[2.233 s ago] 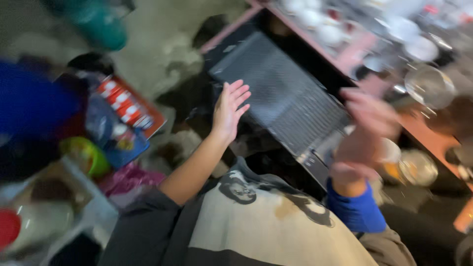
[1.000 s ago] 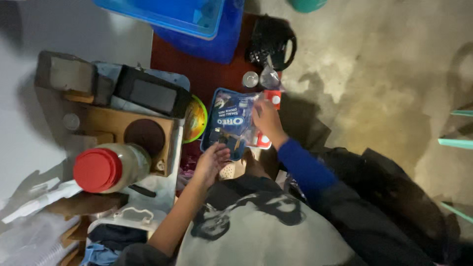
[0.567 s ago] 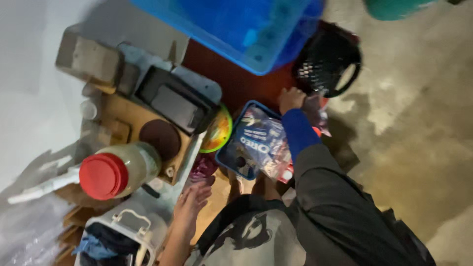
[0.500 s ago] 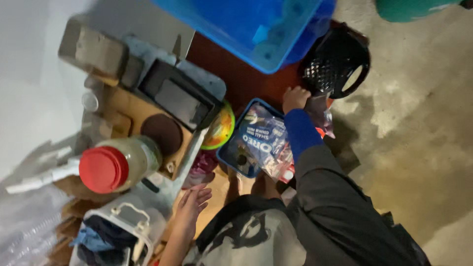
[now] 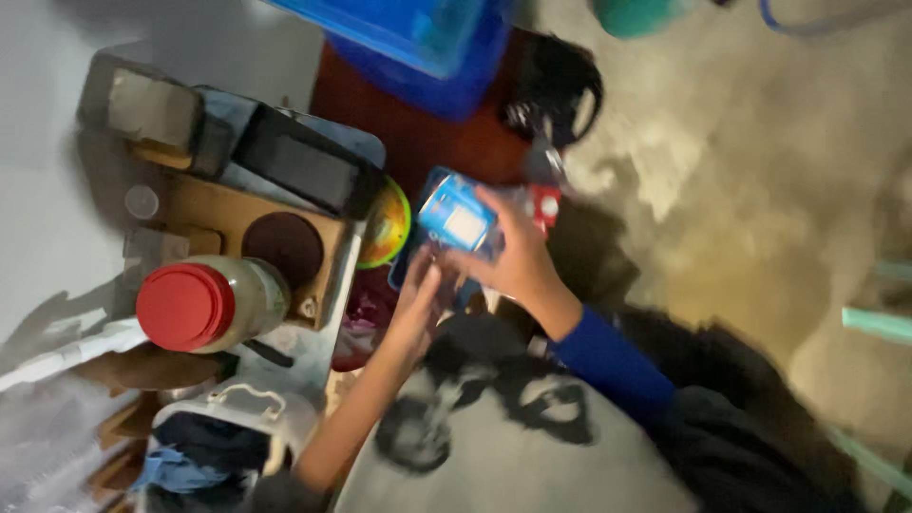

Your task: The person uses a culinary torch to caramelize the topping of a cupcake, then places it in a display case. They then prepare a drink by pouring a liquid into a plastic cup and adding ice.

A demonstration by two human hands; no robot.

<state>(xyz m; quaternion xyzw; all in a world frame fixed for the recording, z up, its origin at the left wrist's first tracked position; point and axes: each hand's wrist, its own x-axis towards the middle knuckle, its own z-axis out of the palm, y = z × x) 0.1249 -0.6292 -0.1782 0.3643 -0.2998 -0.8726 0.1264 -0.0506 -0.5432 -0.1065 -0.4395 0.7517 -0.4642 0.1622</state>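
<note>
The right hand [image 5: 518, 261] (its forearm in a blue sleeve) is clenched around a blue packet [image 5: 459, 220] with a pale patch on its face, fingers wrapped over the packet's right edge and holding it up off the surfaces below; the left hand [image 5: 418, 302], bare-armed, sits just below and to the left of the packet, its fingertips touching the packet's lower edge, though the blur hides whether it truly grips, so I cannot tell. Left of the left hand a yellow-green round thing [image 5: 388, 226] lies against a wooden board [image 5: 214, 214] with a dark round hole [image 5: 283, 249] in it; further left still a jar [image 5: 214, 302] with a red lid [image 5: 185, 307] lies on its side. Above the board, well apart from both hands, stand two dark rectangular boxes [image 5: 306, 171]. Beyond the right hand, up and away, a dark red tabletop [image 5: 418, 142] carries a blue bin [image 5: 427, 43]; a black mesh basket [image 5: 560, 90] sits just right of that, near a small red item [image 5: 544, 204] right beside the right hand's knuckles. Right of the right hand the floor [image 5: 741, 171] is mottled concrete; below the left hand a white handled container [image 5: 242, 413] holds dark and blue cloth.
</note>
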